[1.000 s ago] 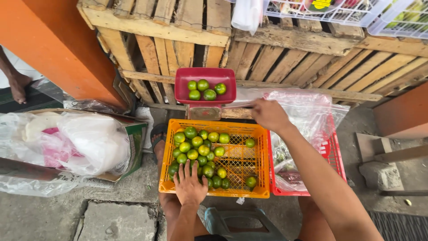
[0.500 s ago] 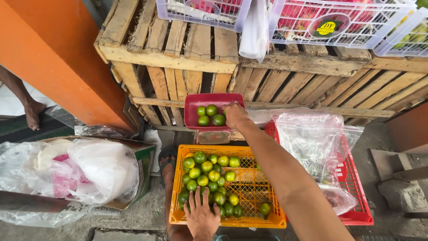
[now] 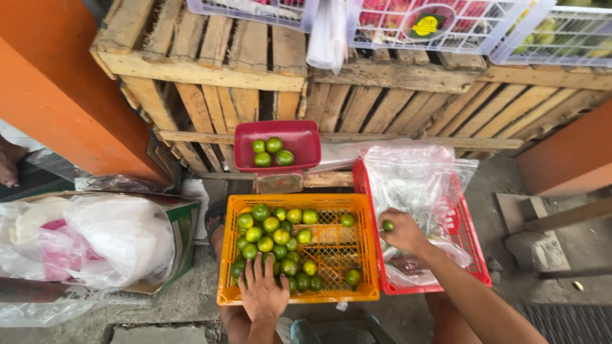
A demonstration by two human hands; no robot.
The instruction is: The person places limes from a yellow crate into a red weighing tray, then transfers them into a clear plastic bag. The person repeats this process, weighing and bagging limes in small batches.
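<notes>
Fingers (image 3: 390,224) of our right hand (image 3: 403,233) are pinching a small green lime (image 3: 387,225) over the red crate (image 3: 475,264), just beside the orange crate (image 3: 331,294). A second ago this hand was reaching up at the red tray (image 3: 306,153) by the pallets; now it is hanging low over the clear plastic bag (image 3: 421,185) lining the red crate, so we are judging that sorting is going on fruit by fruit, with this lime being carried from one container to another.

Our left hand (image 3: 262,294) is resting on the limes (image 3: 274,239) at the near edge of the orange crate, fingers spread and flat, much as it was a moment earlier. Three limes are sitting in the red tray, as before.

We are not seeing what lies under the crumpled bag in the red crate, nor the device below the tray, which the crate rim is partly covering. Baskets (image 3: 446,25) on top of the pallets (image 3: 210,70) are cut off by the frame's upper edge. At far left, a foot (image 3: 7,167) of another person is only partly showing.
</notes>
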